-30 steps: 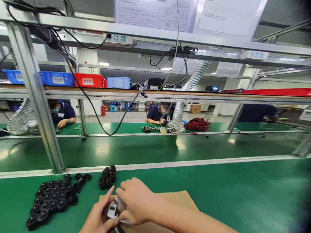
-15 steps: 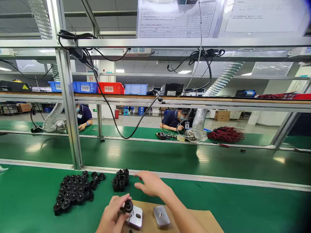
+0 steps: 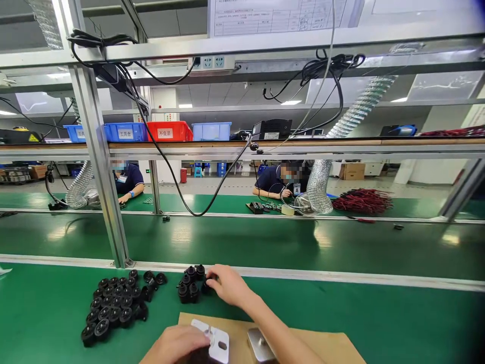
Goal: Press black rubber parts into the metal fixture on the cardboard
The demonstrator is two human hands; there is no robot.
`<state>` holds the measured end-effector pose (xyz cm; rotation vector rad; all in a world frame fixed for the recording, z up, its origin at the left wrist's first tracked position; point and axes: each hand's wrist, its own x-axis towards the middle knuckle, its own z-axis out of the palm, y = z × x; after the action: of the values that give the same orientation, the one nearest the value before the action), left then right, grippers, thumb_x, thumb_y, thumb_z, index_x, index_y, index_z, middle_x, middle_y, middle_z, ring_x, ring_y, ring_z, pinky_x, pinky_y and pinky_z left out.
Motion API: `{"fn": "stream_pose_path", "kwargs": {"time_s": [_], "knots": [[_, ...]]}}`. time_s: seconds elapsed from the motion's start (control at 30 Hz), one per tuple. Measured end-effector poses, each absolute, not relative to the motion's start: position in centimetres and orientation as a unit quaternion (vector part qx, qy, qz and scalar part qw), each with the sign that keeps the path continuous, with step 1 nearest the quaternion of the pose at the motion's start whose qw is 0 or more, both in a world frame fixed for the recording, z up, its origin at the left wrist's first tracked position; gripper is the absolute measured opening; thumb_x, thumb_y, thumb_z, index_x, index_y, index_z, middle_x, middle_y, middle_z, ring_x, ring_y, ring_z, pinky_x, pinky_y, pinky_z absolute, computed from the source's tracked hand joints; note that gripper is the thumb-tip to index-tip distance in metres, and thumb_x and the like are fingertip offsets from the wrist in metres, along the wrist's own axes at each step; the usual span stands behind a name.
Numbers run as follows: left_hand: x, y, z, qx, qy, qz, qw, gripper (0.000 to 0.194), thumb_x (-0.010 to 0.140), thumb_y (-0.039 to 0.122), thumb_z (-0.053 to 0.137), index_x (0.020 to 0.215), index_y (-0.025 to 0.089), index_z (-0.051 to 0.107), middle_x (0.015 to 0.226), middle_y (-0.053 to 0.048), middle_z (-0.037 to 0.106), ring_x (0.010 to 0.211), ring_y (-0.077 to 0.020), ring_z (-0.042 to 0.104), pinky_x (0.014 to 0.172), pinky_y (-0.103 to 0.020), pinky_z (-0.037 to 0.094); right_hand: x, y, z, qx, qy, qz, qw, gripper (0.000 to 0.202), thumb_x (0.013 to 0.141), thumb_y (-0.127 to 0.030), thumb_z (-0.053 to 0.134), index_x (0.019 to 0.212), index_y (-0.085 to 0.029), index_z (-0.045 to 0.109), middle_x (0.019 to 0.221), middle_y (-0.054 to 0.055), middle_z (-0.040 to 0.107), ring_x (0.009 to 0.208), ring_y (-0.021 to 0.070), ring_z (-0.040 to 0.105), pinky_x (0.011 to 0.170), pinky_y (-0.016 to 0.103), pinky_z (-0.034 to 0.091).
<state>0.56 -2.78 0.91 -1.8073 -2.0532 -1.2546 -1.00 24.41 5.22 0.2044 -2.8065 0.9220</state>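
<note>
Reaching with my right hand (image 3: 226,284), I curl my fingers around one piece of the small cluster of black parts (image 3: 190,284) beside the cardboard sheet (image 3: 333,345); my left hand (image 3: 178,345) lies flat over the white metal plate (image 3: 216,344) — a clumsy pinch could topple its neighbours; the plate might skid.

Factory assembly hall. A green conveyor belt (image 3: 242,237) runs crosswise beyond the fingers, framed by an aluminium upright post (image 3: 99,167) to their left. Above, a shelf (image 3: 242,146) carries blue bins (image 3: 125,132) and a red bin (image 3: 169,131); a power strip (image 3: 211,62), black cables (image 3: 182,167), flexible ducts (image 3: 320,182) and ceiling lights (image 3: 291,102) hang overhead.
</note>
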Motion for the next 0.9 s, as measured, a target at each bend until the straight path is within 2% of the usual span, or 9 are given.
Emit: {"fn": "stream_pose_path", "kwargs": {"time_s": [0.1, 0.23, 0.3, 0.4, 0.47, 0.5, 0.67, 0.8, 0.9], "knots": [[0.8, -2.5, 1.7, -0.600, -0.679, -0.423, -0.010, 0.040, 0.107, 0.053, 0.055, 0.136, 0.032, 0.074, 0.104, -0.010, 0.085, 0.096, -0.0290, 0.082, 0.089, -0.035, 0.065, -1.1, 26.1, 5.8, 0.070, -0.928, 0.360, 0.071, 0.012, 0.094, -0.016, 0.067, 0.100, -0.018, 0.077, 0.088, 0.004, 0.075, 0.080, 0.0215, 0.067, 0.071, 0.028, 0.047], [0.7, -2.9, 2.4, -0.566, -0.719, -0.401, -0.040, 0.033, 0.107, 0.037, 0.055, 0.127, 0.028, 0.079, 0.098, -0.011, 0.084, 0.093, -0.0269, 0.081, 0.089, -0.035, 0.064, -0.3, 28.1, 7.1, 0.089, -0.905, 0.413, 0.053, 0.015, 0.090, -0.017, 0.068, 0.100, -0.017, 0.079, 0.088, 0.004, 0.076, 0.082, 0.0212, 0.068, 0.074, 0.028, 0.050], [0.5, -3.4, 2.5, -0.495, -0.750, -0.438, -0.018, 0.034, 0.103, 0.029, 0.060, 0.132, 0.028, 0.076, 0.116, -0.011, 0.081, 0.111, -0.0275, 0.077, 0.099, -0.036, 0.063, 0.2, 28.7, 7.9, 0.094, -0.898, 0.428, 0.050, 0.016, 0.089, -0.018, 0.068, 0.101, -0.018, 0.080, 0.089, 0.004, 0.077, 0.082, 0.0217, 0.068, 0.075, 0.029, 0.051], [0.2, -4.1, 2.5, -0.456, -0.750, -0.473, -0.071, 0.066, 0.090, 0.014, 0.068, 0.153, 0.031, 0.059, 0.153, -0.011, 0.062, 0.142, -0.0305, 0.058, 0.120, -0.044, 0.051, 0.9, 28.8, 8.9, 0.101, -0.892, 0.437, 0.046, 0.018, 0.089, -0.019, 0.067, 0.101, -0.018, 0.080, 0.091, 0.005, 0.077, 0.084, 0.0225, 0.069, 0.076, 0.030, 0.052], [0.1, -4.2, 2.4, -0.469, -0.734, -0.472, -0.136, 0.083, 0.083, 0.009, 0.070, 0.160, 0.034, 0.049, 0.161, -0.010, 0.052, 0.149, -0.0314, 0.051, 0.127, -0.049, 0.042, 1.4, 28.4, 9.5, 0.109, -0.892, 0.437, 0.036, 0.018, 0.090, -0.019, 0.066, 0.102, -0.018, 0.080, 0.093, 0.005, 0.077, 0.085, 0.0226, 0.070, 0.077, 0.030, 0.052], [0.0, -4.1, 2.3, -0.469, -0.730, -0.471, -0.159, 0.085, 0.082, 0.009, 0.070, 0.160, 0.035, 0.048, 0.160, -0.009, 0.053, 0.148, -0.0314, 0.052, 0.128, -0.050, 0.041, 1.7, 28.1, 9.8, 0.114, -0.893, 0.435, 0.030, 0.018, 0.090, -0.018, 0.066, 0.101, -0.018, 0.080, 0.094, 0.005, 0.077, 0.085, 0.0226, 0.070, 0.076, 0.030, 0.052], [0.2, -3.6, 1.0, -0.392, -0.760, -0.488, -0.176, 0.084, 0.083, 0.013, 0.070, 0.160, 0.036, 0.047, 0.149, -0.007, 0.062, 0.132, -0.0306, 0.058, 0.119, -0.048, 0.043, 3.2, 26.4, 11.0, 0.149, -0.904, 0.402, -0.004, 0.016, 0.090, -0.014, 0.068, 0.097, -0.021, 0.081, 0.092, 0.002, 0.076, 0.082, 0.0207, 0.068, 0.071, 0.028, 0.048], [0.0, -3.0, 0.2, -0.358, -0.772, -0.502, -0.152, 0.077, 0.093, 0.034, 0.066, 0.164, 0.030, 0.039, 0.137, -0.009, 0.067, 0.107, -0.0266, 0.058, 0.103, -0.045, 0.044, 4.0, 25.1, 11.4, 0.168, -0.917, 0.362, -0.008, 0.019, 0.088, -0.010, 0.069, 0.096, -0.021, 0.081, 0.090, 0.001, 0.074, 0.080, 0.0193, 0.064, 0.068, 0.027, 0.043], [-0.3, -2.7, 0.1, -0.353, -0.757, -0.526, -0.160, 0.075, 0.095, 0.042, 0.065, 0.164, 0.027, 0.039, 0.134, -0.009, 0.068, 0.102, -0.0249, 0.057, 0.095, -0.040, 0.044, 4.1, 24.3, 11.3, 0.184, -0.923, 0.339, -0.003, 0.019, 0.087, -0.008, 0.070, 0.094, -0.022, 0.081, 0.089, 0.000, 0.074, 0.081, 0.0189, 0.062, 0.068, 0.027, 0.041]]}}
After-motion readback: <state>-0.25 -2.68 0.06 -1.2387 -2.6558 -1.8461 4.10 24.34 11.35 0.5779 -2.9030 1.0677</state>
